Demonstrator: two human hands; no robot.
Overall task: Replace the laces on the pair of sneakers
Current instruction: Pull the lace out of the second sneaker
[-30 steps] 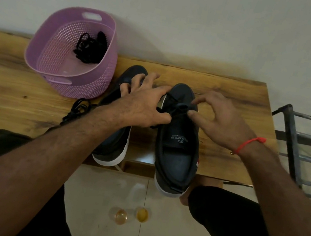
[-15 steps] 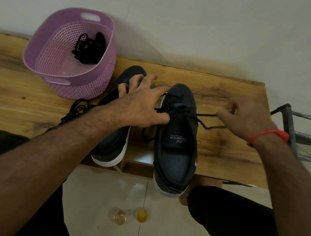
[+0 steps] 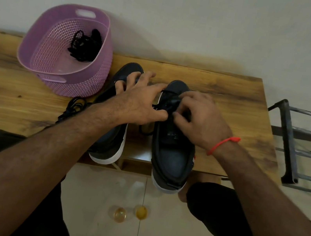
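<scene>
A lilac perforated plastic basket [image 3: 43,58] stood near the back left of the wooden table [image 3: 10,97], holding a tangled bundle of black laces [image 3: 84,46]. Just right of it, toward the front edge, a loose black lace [image 3: 74,104] lay coiled on the wood, touching the left dark navy sneaker with a white sole [image 3: 109,141], whose heel overhung the front edge.

The left hand [image 3: 138,102] lay spread over the gap between the shoes, fingers apart: the outer ones rested on the left sneaker's toe, the thumb and forefinger reached to the lacing of the right dark navy sneaker [image 3: 172,157]. The right hand [image 3: 197,118] sat curled over that shoe's tongue, thumb and forefinger drawn together on the black lace threaded through the eyelets [image 3: 170,102]. That looked like a pinch, though the lace end itself was hidden beneath the fingers. A slack loop of it hung down between the two shoes.

The risks seemed these. The right sneaker's heel stuck well past the table's front edge, so a hard tug toward the body could have tipped it off. A pull with the left hand only lightly steadying might have dragged the shoe sideways rather than tightening the lace. The slack loop could have snagged, and dark lace on dark fabric made a missed eyelet likely.
</scene>
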